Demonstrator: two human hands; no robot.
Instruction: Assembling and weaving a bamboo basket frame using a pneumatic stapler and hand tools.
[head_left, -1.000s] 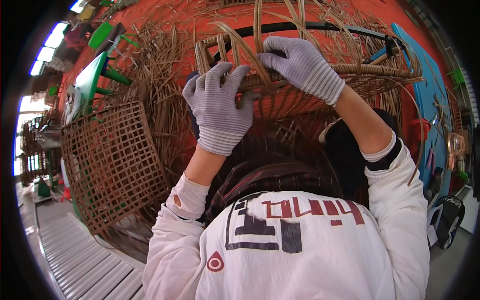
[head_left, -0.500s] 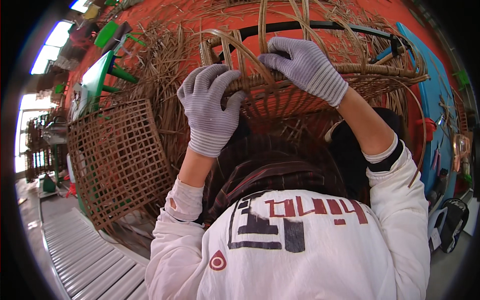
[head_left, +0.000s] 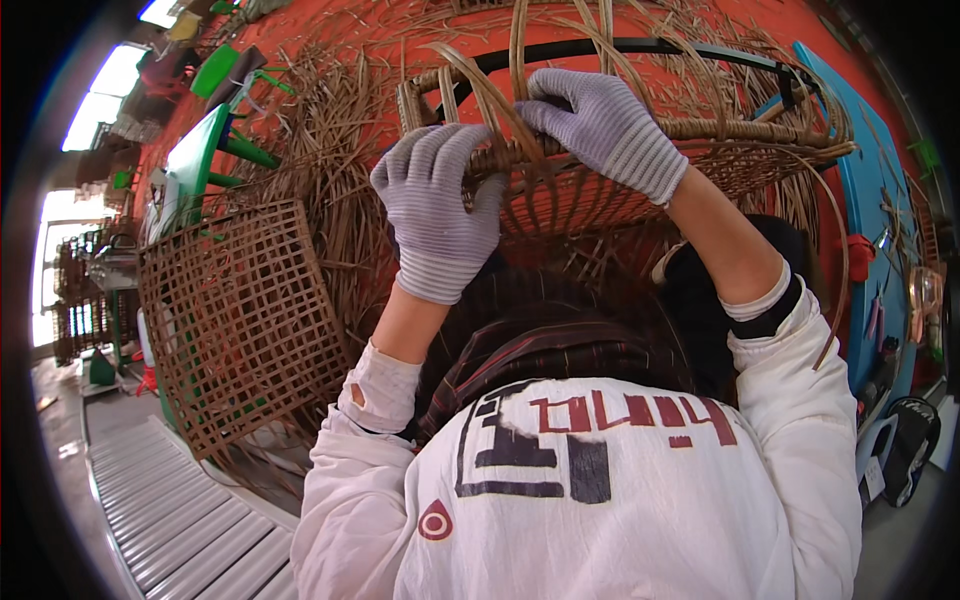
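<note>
Both gloved hands on the brown woven rattan basket (head_left: pixel 640 170), 12 o'clock in view.

Left hand (head_left: pixel 437 205), grey knit glove: fingers curled over braided rim, gripping. Right hand (head_left: pixel 600 125): closed on rim and upright canes. Square brown lattice panel (head_left: pixel 235 310) lies at 9 o'clock, apart.

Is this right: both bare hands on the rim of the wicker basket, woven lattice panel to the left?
Not quite. The head view shows the left hand and right hand in grey knit gloves, not bare. The rest holds: both are on the basket rim, and the lattice panel is to the left.
</note>
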